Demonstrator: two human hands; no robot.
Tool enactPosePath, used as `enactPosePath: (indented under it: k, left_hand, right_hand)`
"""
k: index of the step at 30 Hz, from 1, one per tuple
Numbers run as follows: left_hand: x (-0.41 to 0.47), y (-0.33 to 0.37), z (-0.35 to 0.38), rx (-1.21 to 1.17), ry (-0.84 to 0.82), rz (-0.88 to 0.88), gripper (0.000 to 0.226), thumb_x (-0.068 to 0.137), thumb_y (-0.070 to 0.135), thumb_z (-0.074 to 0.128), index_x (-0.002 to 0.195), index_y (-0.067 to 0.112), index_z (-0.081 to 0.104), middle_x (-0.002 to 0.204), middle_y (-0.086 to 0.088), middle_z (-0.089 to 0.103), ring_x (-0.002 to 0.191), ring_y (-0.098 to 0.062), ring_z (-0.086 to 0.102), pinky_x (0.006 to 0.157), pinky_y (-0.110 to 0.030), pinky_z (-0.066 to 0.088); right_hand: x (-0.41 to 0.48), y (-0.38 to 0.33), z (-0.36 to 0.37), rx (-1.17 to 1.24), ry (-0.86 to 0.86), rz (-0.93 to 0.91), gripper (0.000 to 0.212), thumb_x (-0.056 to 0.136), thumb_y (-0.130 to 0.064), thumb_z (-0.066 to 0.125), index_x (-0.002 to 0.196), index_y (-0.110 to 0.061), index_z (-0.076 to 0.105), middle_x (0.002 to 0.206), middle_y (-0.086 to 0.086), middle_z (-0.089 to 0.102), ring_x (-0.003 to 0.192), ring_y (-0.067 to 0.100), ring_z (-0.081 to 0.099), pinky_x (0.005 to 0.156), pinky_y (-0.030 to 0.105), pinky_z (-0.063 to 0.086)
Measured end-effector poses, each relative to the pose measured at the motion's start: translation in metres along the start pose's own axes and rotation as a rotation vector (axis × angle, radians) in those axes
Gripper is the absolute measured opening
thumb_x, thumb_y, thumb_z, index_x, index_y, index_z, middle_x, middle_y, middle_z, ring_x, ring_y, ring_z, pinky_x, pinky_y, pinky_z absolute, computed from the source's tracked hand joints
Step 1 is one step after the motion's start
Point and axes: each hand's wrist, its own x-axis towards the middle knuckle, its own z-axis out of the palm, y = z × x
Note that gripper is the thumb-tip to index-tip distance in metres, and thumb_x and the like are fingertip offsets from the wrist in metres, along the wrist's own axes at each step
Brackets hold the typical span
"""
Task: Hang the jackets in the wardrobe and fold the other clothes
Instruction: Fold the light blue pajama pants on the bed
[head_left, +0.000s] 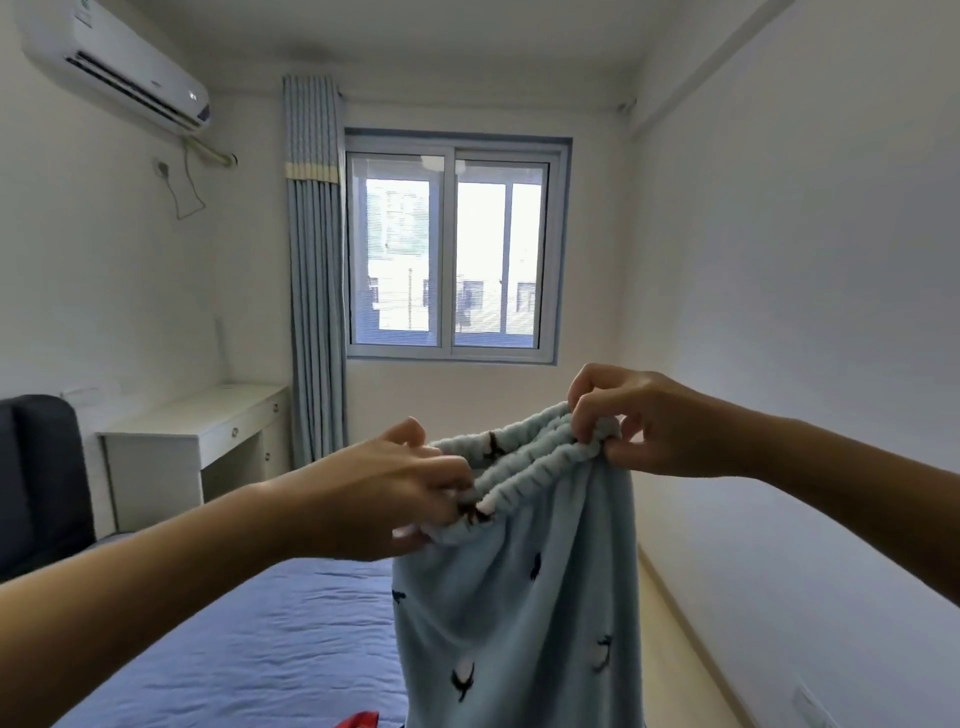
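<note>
Left hand (395, 488) and right hand (649, 421), forearms bare, reach forward and are held apart, one at each end of the elastic waistband (530, 462) of a pair of pale blue fleece trousers (498, 623). Left hand: fingers curled over the nearer, lower end of the waistband, gripping it. Right hand: thumb and fingertips pinching the farther, higher end. I read the waistband as gathered and doubled, running on a slant from lower left to upper right between the two hands. Below it the trousers hang free, waist uppermost. Their long axis is vertical, and the fabric passes out of the bottom edge of the view, so I cannot tell where the legs end. Small dark and white motifs are scattered over the cloth.

Beneath and to the left of the hanging cloth lies a bed (270, 649) with a blue sheet. A red item (363, 721) shows at the bottom edge, just beside the trousers, too cropped for me to identify. To the right, a strip of light floor (670, 649) runs along a white wall.

Farther off:
- a white desk (208, 415) against the left wall
- a dark upholstered panel (36, 478) at far left
- a blue-grey curtain (314, 270) drawn to the left of a closed sliding window (452, 249)
- an air conditioner (119, 62) mounted high on the left wall
</note>
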Motion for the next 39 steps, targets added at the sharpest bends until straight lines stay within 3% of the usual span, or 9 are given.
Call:
enactPosePath:
  k: [5, 10, 15, 23, 27, 30, 33, 36, 39]
  left_hand:
    - [0.0, 0.004, -0.014, -0.265, -0.025, -0.099, 0.023, 0.088, 0.035, 0.052, 0.108, 0.031, 0.062, 0.114, 0.016, 0.049, 0.101, 0.0, 0.048, 0.088, -0.017, 0.046]
    - [0.016, 0.0, -0.019, -0.796, 0.036, -0.463, 0.015, 0.095, 0.012, 0.051, 0.097, 0.025, 0.057, 0.087, 0.017, 0.061, 0.078, 0.003, 0.063, 0.06, -0.015, 0.051]
    - [0.036, -0.002, -0.024, -0.619, -0.329, -0.323, 0.018, 0.083, 0.031, 0.065, 0.101, 0.029, 0.061, 0.097, 0.013, 0.06, 0.086, -0.005, 0.056, 0.077, -0.019, 0.051]
    - [0.05, 0.027, -0.005, -0.322, -0.696, -0.102, 0.023, 0.094, 0.037, 0.04, 0.096, 0.022, 0.057, 0.095, 0.0, 0.063, 0.093, -0.02, 0.053, 0.097, -0.038, 0.033]
    - [0.033, 0.011, -0.009, -0.174, -0.343, -0.073, 0.03, 0.089, 0.046, 0.039, 0.077, 0.024, 0.056, 0.08, 0.008, 0.059, 0.081, -0.009, 0.052, 0.089, -0.03, 0.036]
    - [0.015, -0.011, -0.021, -0.336, -0.085, -0.159, 0.043, 0.087, 0.064, 0.041, 0.081, 0.028, 0.061, 0.078, 0.014, 0.058, 0.078, -0.002, 0.052, 0.087, -0.014, 0.034]
    - [0.004, -0.029, -0.03, -0.316, -0.014, -0.216, 0.056, 0.076, 0.081, 0.037, 0.088, 0.032, 0.062, 0.082, 0.02, 0.057, 0.08, 0.001, 0.049, 0.085, -0.013, 0.032]
    - [0.003, -0.046, -0.038, -0.233, 0.025, -0.176, 0.044, 0.082, 0.075, 0.037, 0.087, 0.037, 0.06, 0.082, 0.025, 0.054, 0.079, 0.006, 0.047, 0.084, -0.02, 0.034]
    - [0.006, -0.052, -0.044, -0.235, 0.034, -0.165, 0.034, 0.085, 0.069, 0.04, 0.089, 0.04, 0.058, 0.089, 0.028, 0.051, 0.091, 0.006, 0.043, 0.086, -0.023, 0.032]
  right_hand:
    - [-0.005, -0.001, -0.004, -0.025, 0.024, -0.037, 0.015, 0.084, -0.02, 0.058, 0.092, -0.032, 0.054, 0.103, -0.008, 0.05, 0.096, 0.01, 0.052, 0.069, 0.018, 0.055]
    - [-0.01, -0.004, -0.007, -0.022, 0.033, -0.051, 0.01, 0.084, -0.029, 0.052, 0.093, -0.032, 0.055, 0.104, -0.007, 0.05, 0.098, 0.009, 0.052, 0.07, 0.014, 0.054]
    - [-0.008, -0.009, -0.005, -0.031, 0.01, -0.076, 0.009, 0.085, -0.029, 0.052, 0.093, -0.03, 0.055, 0.105, -0.004, 0.052, 0.097, 0.009, 0.052, 0.07, 0.017, 0.054]
    - [-0.012, -0.014, 0.001, -0.044, -0.039, -0.056, 0.013, 0.085, -0.013, 0.058, 0.093, -0.023, 0.059, 0.106, -0.005, 0.05, 0.098, 0.009, 0.051, 0.072, 0.017, 0.053]
    - [-0.028, -0.007, -0.001, -0.055, -0.086, 0.014, 0.019, 0.085, -0.014, 0.057, 0.097, -0.028, 0.06, 0.105, -0.011, 0.048, 0.102, 0.003, 0.049, 0.074, 0.01, 0.05]
    - [-0.039, -0.005, -0.011, -0.018, -0.075, 0.119, 0.031, 0.084, -0.008, 0.052, 0.101, -0.033, 0.062, 0.107, -0.015, 0.048, 0.101, 0.004, 0.049, 0.073, 0.014, 0.051]
    - [-0.035, -0.011, -0.025, -0.036, -0.137, 0.175, 0.025, 0.085, -0.005, 0.054, 0.098, -0.021, 0.067, 0.102, -0.011, 0.049, 0.098, 0.002, 0.048, 0.071, 0.009, 0.045]
    - [-0.028, -0.02, -0.036, -0.08, -0.323, 0.245, 0.013, 0.087, -0.01, 0.059, 0.095, -0.01, 0.07, 0.099, -0.006, 0.053, 0.093, 0.004, 0.049, 0.066, 0.006, 0.042]
    - [-0.022, -0.031, -0.031, -0.004, -0.542, 0.325, 0.023, 0.084, -0.024, 0.056, 0.087, -0.004, 0.067, 0.098, 0.003, 0.055, 0.082, 0.013, 0.051, 0.06, 0.012, 0.042]
